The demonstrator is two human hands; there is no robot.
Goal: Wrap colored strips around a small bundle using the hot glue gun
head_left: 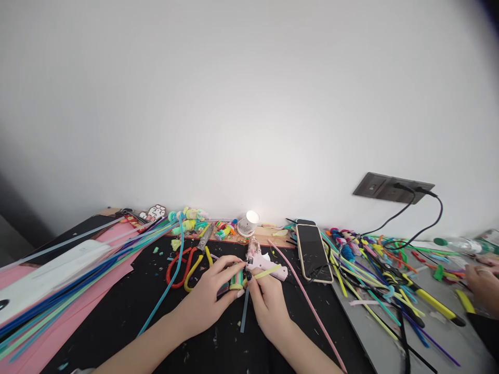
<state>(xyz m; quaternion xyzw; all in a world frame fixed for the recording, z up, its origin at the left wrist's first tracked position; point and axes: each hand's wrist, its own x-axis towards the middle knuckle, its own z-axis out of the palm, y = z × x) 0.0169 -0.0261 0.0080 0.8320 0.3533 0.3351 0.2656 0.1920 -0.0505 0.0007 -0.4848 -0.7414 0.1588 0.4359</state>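
Note:
My left hand point(212, 286) is closed round a small roll of green, pink and yellow pipe cleaner point(236, 280). Against its right side, my right hand point(268, 301) pinches a short yellow pipe cleaner point(270, 271) whose free end sticks out to the right. Just behind my fingers lies a pale pink glue gun point(268, 264), its nozzle end smeared brown. A grey-blue strip point(245, 310) lies below the fingertips on the black mat point(218, 343). Red-handled scissors point(180, 269) and yellow-handled scissors point(197, 271) rest left of my hands.
A lit white cup point(248, 223) stands by the wall. A phone point(314, 252) lies to the right, near loose pipe cleaners and yellow-handled pliers point(432, 305). Long pipe cleaners point(97, 270) cover pink paper point(113, 288) at left. Another person's hand point(483, 283) is at far right.

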